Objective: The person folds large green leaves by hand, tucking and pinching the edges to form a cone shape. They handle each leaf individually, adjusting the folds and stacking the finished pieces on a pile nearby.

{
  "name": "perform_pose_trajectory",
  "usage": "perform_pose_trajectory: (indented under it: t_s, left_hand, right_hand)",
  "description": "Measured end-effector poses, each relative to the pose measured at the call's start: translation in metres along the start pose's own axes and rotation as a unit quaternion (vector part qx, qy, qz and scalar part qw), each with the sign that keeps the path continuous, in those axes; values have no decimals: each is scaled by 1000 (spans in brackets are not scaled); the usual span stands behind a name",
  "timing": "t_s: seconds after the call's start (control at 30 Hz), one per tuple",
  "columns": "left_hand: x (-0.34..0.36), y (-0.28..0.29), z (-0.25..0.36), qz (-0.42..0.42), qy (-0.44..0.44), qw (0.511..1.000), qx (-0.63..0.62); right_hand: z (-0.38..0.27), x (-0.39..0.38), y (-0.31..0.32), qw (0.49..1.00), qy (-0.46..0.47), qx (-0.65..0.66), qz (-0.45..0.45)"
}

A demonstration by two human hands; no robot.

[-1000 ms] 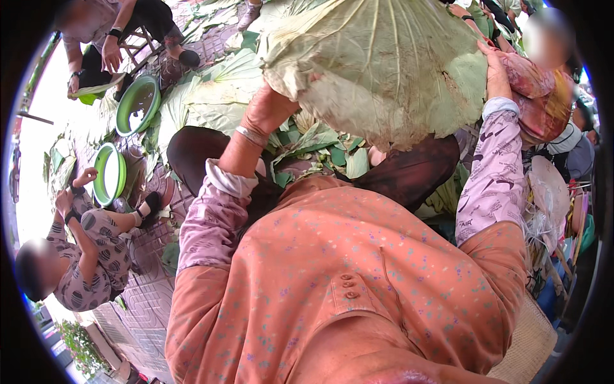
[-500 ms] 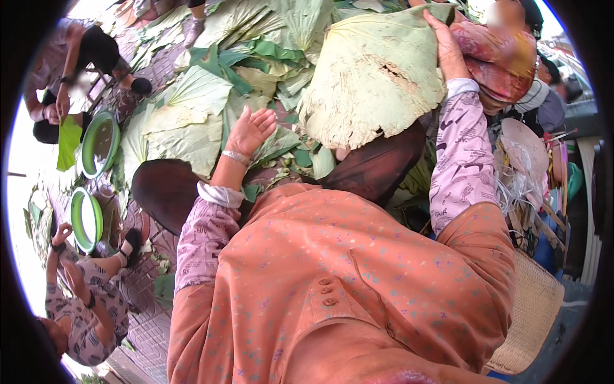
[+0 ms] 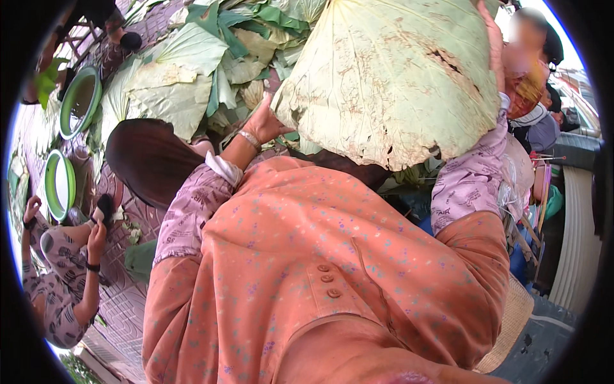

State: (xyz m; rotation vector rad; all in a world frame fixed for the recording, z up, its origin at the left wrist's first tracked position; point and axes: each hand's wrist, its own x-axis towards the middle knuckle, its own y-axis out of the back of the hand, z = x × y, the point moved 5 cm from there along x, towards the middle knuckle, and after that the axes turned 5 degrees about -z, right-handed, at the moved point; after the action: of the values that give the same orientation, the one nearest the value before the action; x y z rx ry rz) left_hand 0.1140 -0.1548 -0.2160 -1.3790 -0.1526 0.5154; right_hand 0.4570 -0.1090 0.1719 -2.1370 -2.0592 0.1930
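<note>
A large, dried pale-green leaf (image 3: pixel 390 83) with brown torn patches and a ragged lower edge fills the upper middle. My right hand (image 3: pixel 489 38) holds its upper right edge, partly hidden by it. My left hand (image 3: pixel 265 121), wearing a bracelet at the wrist, is open at the leaf's lower left corner, thumb stretched apart from the fingers. Behind, more overlapping leaves (image 3: pixel 173 96), pale and darker green, lie on the paving. My dark-trousered knee (image 3: pixel 144 160) is left of my left arm.
Two green basins (image 3: pixel 59 185) stand on the paving at left, a seated person (image 3: pixel 61 281) beside them. Another person's legs (image 3: pixel 112 22) are at upper left. A person (image 3: pixel 521 83) sits close at right, near piled bags and sticks (image 3: pixel 524 211) and a woven mat (image 3: pixel 511 313).
The large leaf now spreads farther left and down, still in my right hand. My left hand has moved right to its corner, after being apart from it half a second ago. The view has shifted.
</note>
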Motion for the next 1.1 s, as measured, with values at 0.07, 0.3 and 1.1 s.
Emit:
perform_pose_trajectory:
  t_s: [0.07, 0.3, 1.1]
  left_hand:
    - [4, 1, 20, -146, -83, 973, -157]
    - [-10, -18, 76, 80, -172, 982, -10]
    - [-16, -35, 70, 59, -157, 983, 78]
  right_hand:
    - [2, 0, -4, 1000, 0, 5, -9]
    - [46, -81, 45, 991, -39, 120, 46]
    - [146, -159, 171, 958, 54, 41, 279]
